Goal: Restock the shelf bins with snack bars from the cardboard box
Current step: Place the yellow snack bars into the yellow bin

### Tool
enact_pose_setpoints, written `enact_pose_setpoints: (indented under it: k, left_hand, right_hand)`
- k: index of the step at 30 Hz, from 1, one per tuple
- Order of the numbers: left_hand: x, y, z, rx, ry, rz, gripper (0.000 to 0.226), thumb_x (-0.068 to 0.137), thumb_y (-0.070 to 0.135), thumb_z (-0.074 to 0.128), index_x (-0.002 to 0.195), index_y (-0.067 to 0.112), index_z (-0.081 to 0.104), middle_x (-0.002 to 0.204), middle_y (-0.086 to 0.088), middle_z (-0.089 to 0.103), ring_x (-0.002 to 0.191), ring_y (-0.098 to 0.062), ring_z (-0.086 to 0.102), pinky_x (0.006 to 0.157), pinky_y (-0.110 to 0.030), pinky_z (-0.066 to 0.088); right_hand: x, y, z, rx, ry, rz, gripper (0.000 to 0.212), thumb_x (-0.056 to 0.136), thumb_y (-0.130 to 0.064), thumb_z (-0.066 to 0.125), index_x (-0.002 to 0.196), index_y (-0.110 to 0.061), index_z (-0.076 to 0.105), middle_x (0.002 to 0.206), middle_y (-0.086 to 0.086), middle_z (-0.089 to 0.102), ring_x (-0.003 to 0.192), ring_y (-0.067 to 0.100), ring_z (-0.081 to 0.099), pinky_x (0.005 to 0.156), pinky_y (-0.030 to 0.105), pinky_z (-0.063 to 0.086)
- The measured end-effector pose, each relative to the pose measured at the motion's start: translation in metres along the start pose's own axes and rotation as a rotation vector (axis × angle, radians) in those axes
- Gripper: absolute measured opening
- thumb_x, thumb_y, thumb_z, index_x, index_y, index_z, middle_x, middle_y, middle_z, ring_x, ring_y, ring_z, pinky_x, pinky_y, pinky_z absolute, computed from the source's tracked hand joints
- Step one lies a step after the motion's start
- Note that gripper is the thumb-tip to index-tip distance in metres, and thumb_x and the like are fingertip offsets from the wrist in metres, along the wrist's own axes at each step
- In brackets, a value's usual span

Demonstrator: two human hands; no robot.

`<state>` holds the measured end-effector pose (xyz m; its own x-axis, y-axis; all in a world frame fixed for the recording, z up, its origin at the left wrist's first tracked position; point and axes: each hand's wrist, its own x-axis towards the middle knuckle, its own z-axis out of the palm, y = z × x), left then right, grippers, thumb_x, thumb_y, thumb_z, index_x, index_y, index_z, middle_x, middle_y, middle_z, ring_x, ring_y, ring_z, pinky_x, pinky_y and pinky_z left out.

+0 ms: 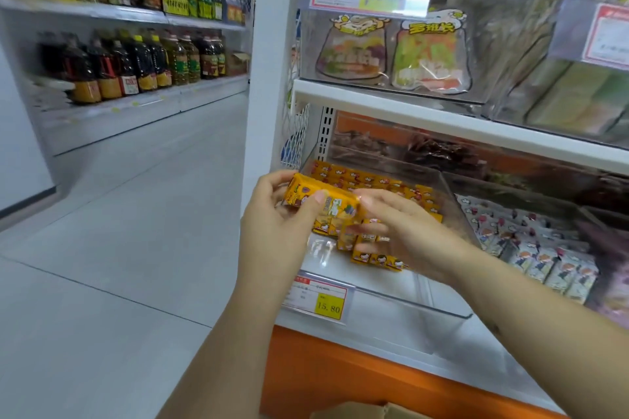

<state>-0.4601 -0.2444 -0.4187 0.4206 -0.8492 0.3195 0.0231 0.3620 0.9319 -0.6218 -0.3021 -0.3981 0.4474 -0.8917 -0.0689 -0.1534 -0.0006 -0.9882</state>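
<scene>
Two grips share one bundle of snack bars (323, 197). The left grip (275, 214) wraps its left end with the thumb across the top, while the right grip (405, 231) pinches the right end, other fingers spread loosely beneath. Its long axis runs side to side between them, tilted a little down to the right, just above the clear bin (408, 296). Yellow bars (374, 184) already fill the bin's back; bare floor shows at the front, under the bundle — so the next move is probably straight down. The cardboard box (360, 412) sits below, at the shelf's foot.

The shelf (442, 352) carries clear bins (391, 293) (snack-filled).
</scene>
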Motion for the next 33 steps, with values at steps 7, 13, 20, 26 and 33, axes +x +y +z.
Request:
enact_pose_setpoints:
  k: [7,13,20,26,33]
  left_hand:
    - [-0.006,0.0,-0.01,0.271,0.038,0.085,0.027,0.087,0.022,0.066,0.11,0.032,0.057,0.103,0.025,0.06,0.084,0.013,0.059,0.072,0.0,0.042]
    - [0.0,-0.008,-0.028,0.488,0.238,0.229,0.027,0.085,0.011,0.064,0.106,0.027,0.062,0.105,0.012,0.054,0.093,0.002,0.053,0.079,0.002,0.033]
    - [0.007,-0.013,-0.034,0.494,0.184,0.161,0.037,0.082,0.015,0.07,0.105,0.035,0.048,0.114,0.012,0.039,0.105,-0.001,0.047,0.099,-0.025,0.041]
    - [0.007,-0.014,-0.032,0.441,0.146,0.111,0.043,0.082,0.015,0.07,0.107,0.035,0.041,0.114,0.013,0.044,0.109,-0.009,0.052,0.095,-0.037,0.048]
    - [0.006,-0.013,-0.03,0.466,0.157,0.116,0.042,0.082,0.018,0.07,0.109,0.031,0.041,0.116,0.013,0.041,0.111,-0.005,0.046,0.096,-0.03,0.045]
  right_hand:
    - [0.013,-0.011,-0.006,0.117,0.165,-0.178,0.012,0.087,-0.008,0.062,0.097,-0.014,0.059,0.086,-0.002,0.068,0.079,0.013,0.065,0.074,0.024,0.056]
    - [0.05,-0.001,-0.013,-0.762,0.378,-0.287,0.047,0.085,-0.027,0.069,0.128,-0.013,0.055,0.103,-0.006,0.058,0.094,0.014,0.056,0.079,0.025,0.042]
    - [0.097,0.021,-0.01,-1.411,0.275,-0.077,0.054,0.086,-0.045,0.063,0.133,-0.022,0.051,0.139,0.008,0.044,0.132,0.03,0.035,0.108,0.042,0.032]
    - [0.106,0.031,-0.008,-1.373,0.344,-0.174,0.053,0.078,-0.043,0.07,0.125,-0.027,0.051,0.132,0.006,0.046,0.126,0.028,0.035,0.104,0.04,0.032]
    - [0.09,0.027,-0.007,-1.321,0.376,-0.268,0.057,0.077,-0.035,0.072,0.129,-0.031,0.048,0.132,0.003,0.049,0.124,0.026,0.038,0.101,0.039,0.035]
